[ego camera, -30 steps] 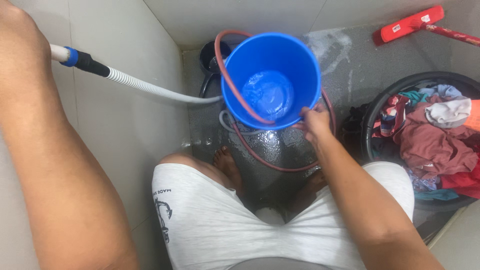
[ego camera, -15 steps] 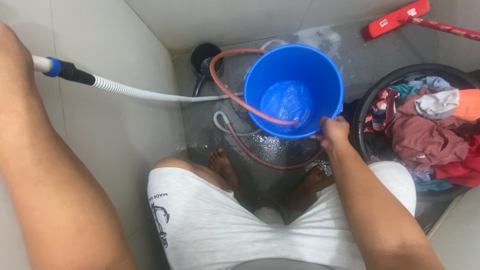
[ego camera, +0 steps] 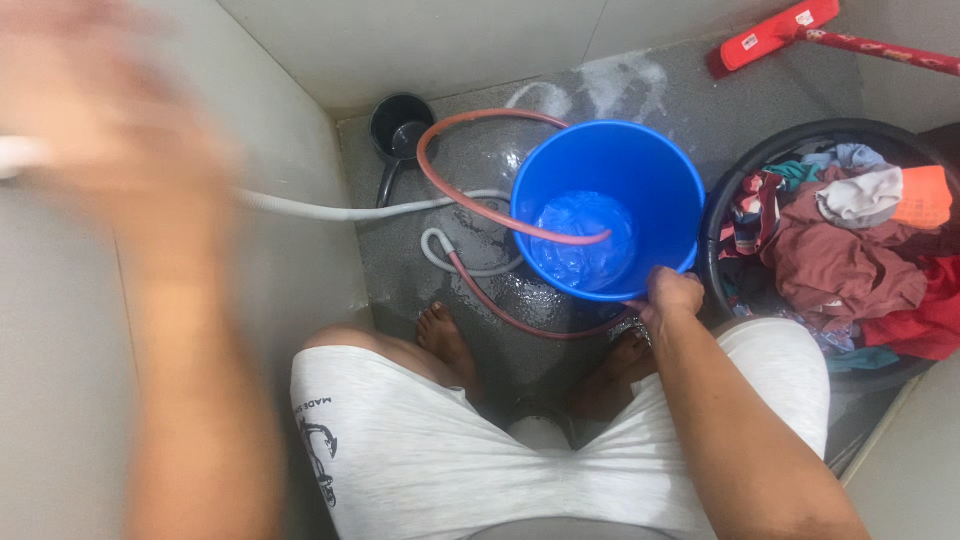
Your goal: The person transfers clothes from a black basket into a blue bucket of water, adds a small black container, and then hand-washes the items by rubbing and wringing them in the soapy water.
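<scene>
Right hand (ego camera: 668, 296) closed on the near rim of the blue bucket (ego camera: 640, 165), fingers curled over the edge, arm reaching forward and down from the body. Bucket directly ahead of that hand, upright on the wet grey floor (ego camera: 690, 90), mouth facing up, axis vertical, a shallow pool of water at the bottom. Reddish hose (ego camera: 470, 200) arching from the floor on the side toward the left hand, over the rim and down into the bucket, its end lying against the inside wall across from the right hand; another loop of it running under the bucket, just ahead of the bare feet.

Left hand (ego camera: 95, 120) raised high and well off to the left, badly blurred; cannot tell whether clenched or loose, or whether anything is held. White ribbed hose (ego camera: 340, 210) stretching from near that hand across the wall toward the bucket, long axis roughly level, left to right.

Right hand clearly the nearer one to the bucket; left hand well apart from it.

Beyond the right hand, to its outer side: a black basin (ego camera: 745, 170) heaped with coloured clothes (ego camera: 850, 260), just beside the bucket. Small dark dipper (ego camera: 400, 125) in the far corner. Red mop head (ego camera: 765, 38) at the far wall.
</scene>
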